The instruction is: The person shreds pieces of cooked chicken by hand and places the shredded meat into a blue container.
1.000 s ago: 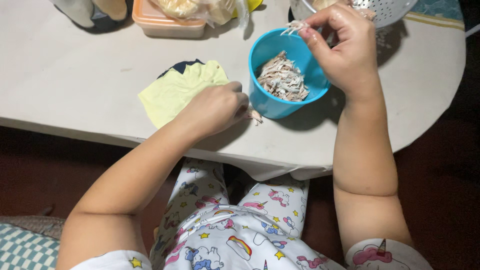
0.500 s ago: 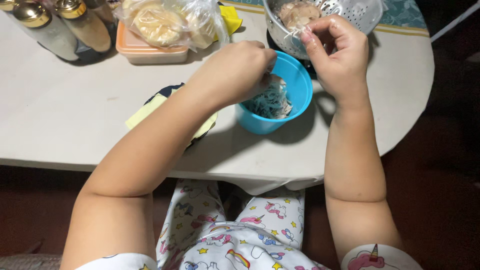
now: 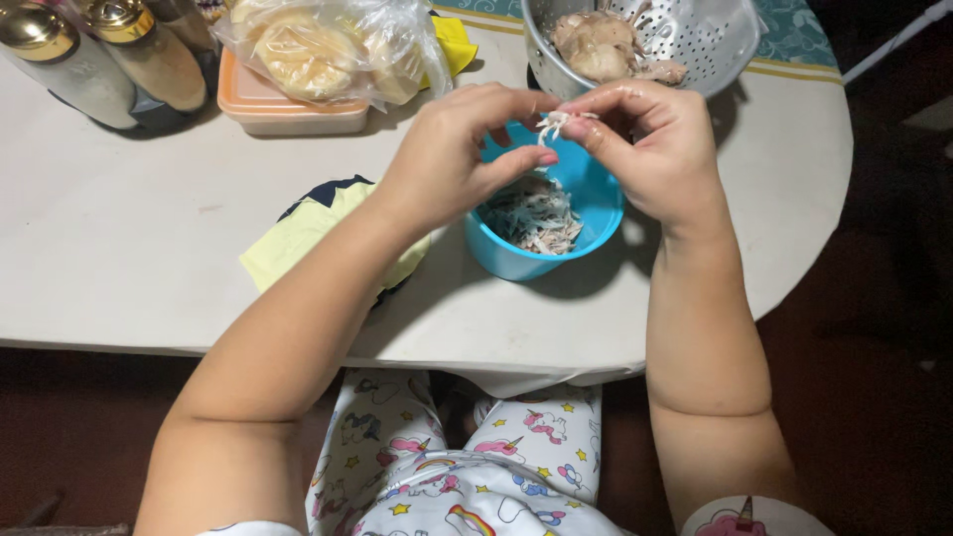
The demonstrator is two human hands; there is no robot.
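Head view shows our left hand [image 3: 452,159] now raised from the round white table [image 3: 119,258]; a second ago it rested near the front edge. It meets our right hand [image 3: 650,139], and both pinch one small pale strand of cooked meat [image 3: 552,122] between the fingertips, above the blue plastic bowl of shredded meat [image 3: 541,223] in the table's middle. We judge another piece is being pulled apart. Left of the bowl lies a yellow cloth [image 3: 298,238]. Farther, at the back edge, the perforated metal colander with meat pieces [image 3: 695,35] stands, and a bagged orange container [image 3: 298,99].
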